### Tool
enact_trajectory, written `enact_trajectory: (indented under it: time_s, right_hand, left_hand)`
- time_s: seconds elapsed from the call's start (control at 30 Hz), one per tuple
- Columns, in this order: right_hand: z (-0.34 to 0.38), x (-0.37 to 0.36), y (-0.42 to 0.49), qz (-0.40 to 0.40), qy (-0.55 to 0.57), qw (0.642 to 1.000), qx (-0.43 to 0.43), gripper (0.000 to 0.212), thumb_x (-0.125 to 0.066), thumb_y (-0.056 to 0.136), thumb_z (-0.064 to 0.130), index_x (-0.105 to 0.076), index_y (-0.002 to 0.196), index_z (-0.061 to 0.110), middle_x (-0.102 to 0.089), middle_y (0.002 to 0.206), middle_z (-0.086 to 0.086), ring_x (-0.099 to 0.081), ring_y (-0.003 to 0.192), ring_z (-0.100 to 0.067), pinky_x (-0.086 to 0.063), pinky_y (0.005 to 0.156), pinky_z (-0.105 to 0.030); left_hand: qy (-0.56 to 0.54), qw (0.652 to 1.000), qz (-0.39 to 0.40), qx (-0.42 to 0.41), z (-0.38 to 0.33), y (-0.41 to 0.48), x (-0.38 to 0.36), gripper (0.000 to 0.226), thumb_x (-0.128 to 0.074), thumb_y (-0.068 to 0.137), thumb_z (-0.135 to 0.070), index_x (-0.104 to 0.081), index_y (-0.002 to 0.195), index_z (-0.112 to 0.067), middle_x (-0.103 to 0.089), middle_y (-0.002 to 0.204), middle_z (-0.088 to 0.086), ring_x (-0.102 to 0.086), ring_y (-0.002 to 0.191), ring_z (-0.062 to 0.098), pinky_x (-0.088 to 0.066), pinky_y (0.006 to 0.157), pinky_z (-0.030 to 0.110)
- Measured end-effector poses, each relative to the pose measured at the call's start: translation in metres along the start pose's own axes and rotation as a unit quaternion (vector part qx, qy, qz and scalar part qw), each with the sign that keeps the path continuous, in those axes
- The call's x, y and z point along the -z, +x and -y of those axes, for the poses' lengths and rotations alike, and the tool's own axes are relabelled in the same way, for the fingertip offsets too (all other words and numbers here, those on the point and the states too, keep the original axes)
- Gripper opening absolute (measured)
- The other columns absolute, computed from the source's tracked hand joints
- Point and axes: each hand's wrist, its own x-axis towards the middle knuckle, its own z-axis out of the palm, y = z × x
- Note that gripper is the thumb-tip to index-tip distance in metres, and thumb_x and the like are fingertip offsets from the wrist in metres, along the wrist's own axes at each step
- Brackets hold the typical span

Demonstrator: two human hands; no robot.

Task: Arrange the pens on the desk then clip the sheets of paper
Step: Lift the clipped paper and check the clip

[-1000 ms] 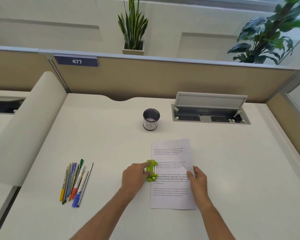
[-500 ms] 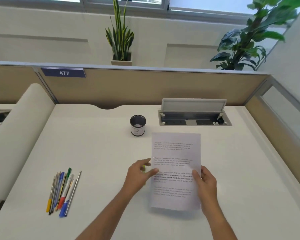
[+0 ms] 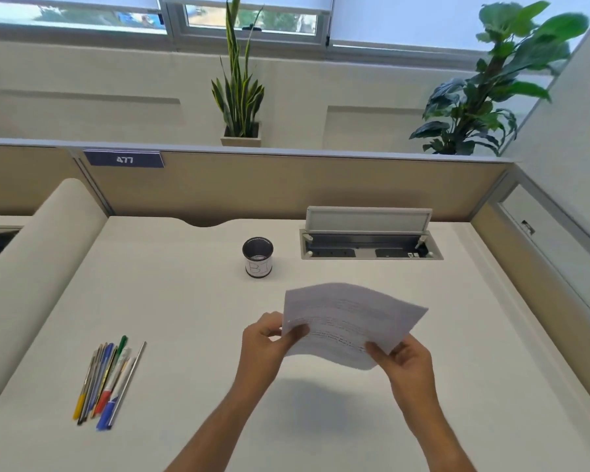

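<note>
The printed sheets of paper (image 3: 349, 318) hang above the smooth white bench (image 3: 184, 301), held between the 2 grips, thin, tilted and bowed. The left grip (image 3: 263, 338) pinches their left edge with the thumb on top. The right grip (image 3: 402, 362) pinches the near right corner. The slim pens (image 3: 108, 379) lie side by side, well apart to the left. A dark round cup (image 3: 258, 257) stands behind.

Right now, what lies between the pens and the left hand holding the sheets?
Nothing: the head view shows only bare desk between the pens and the left hand gripping the sheets. The cup stands farther back, off that line.
</note>
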Motion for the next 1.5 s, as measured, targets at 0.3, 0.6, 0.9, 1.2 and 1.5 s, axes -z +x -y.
enact_trajectory:
  time_s: [0.3, 0.6, 0.9, 1.2, 1.5]
  right_hand:
    - [-0.057, 0.017, -0.021, 0.025, -0.075, 0.994, -0.082, 0.023, -0.084, 0.086, -0.009, -0.08, 0.091, 0.012, -0.081, 0.074, 0.001, -0.069, 0.066, -0.004, -0.052, 0.065, -0.014]
    - [-0.073, 0.028, -0.031, 0.022, -0.078, 0.992, -0.094, 0.023, -0.084, 0.085, -0.013, -0.085, 0.089, 0.01, -0.086, 0.092, -0.011, -0.08, 0.085, -0.029, -0.062, 0.078, -0.026]
    - [0.021, 0.054, -0.043, -0.05, -0.106, 0.99, 0.078, 0.03, -0.09, 0.074, 0.016, -0.083, 0.104, 0.018, -0.085, 0.096, -0.003, -0.079, 0.087, -0.01, -0.06, 0.086, -0.016]
    - [0.072, 0.06, -0.049, 0.084, -0.266, 0.957, 0.083, 0.051, -0.097, 0.075, 0.005, -0.079, 0.115, 0.031, -0.085, 0.102, 0.013, -0.078, 0.1, -0.006, -0.055, 0.091, -0.016]
    - [0.025, 0.064, -0.049, 0.013, -0.174, 0.985, 0.004, 0.051, -0.078, 0.088, -0.014, -0.083, 0.064, 0.031, -0.077, 0.063, 0.01, -0.064, 0.06, -0.001, -0.047, 0.056, -0.008]
  left_hand:
    - [0.123, 0.99, 0.008, 0.063, 0.056, -0.032, 0.003, 0.023, -0.094, 0.084, -0.023, -0.084, 0.095, -0.041, -0.082, 0.096, -0.021, -0.068, 0.1, 0.006, -0.054, 0.089, 0.04]
    - [0.119, 0.99, 0.047, 0.057, 0.049, -0.036, 0.009, 0.012, -0.094, 0.081, -0.037, -0.086, 0.089, -0.041, -0.084, 0.095, -0.015, -0.07, 0.097, 0.009, -0.054, 0.092, 0.042]
    - [0.175, 0.979, 0.083, -0.058, -0.003, -0.044, 0.028, 0.017, -0.08, 0.088, -0.053, -0.084, 0.092, -0.036, -0.078, 0.091, -0.016, -0.07, 0.089, 0.017, -0.055, 0.082, 0.047]
    - [0.392, 0.85, 0.145, -0.321, -0.059, -0.046, 0.011, 0.006, -0.078, 0.082, -0.03, -0.074, 0.085, -0.034, -0.071, 0.08, -0.021, -0.055, 0.081, -0.002, -0.043, 0.066, 0.023]
    - [0.275, 0.942, 0.166, -0.099, -0.053, -0.045, 0.032, 0.004, -0.082, 0.089, -0.036, -0.082, 0.093, -0.034, -0.081, 0.092, -0.016, -0.072, 0.087, 0.007, -0.056, 0.078, 0.034]
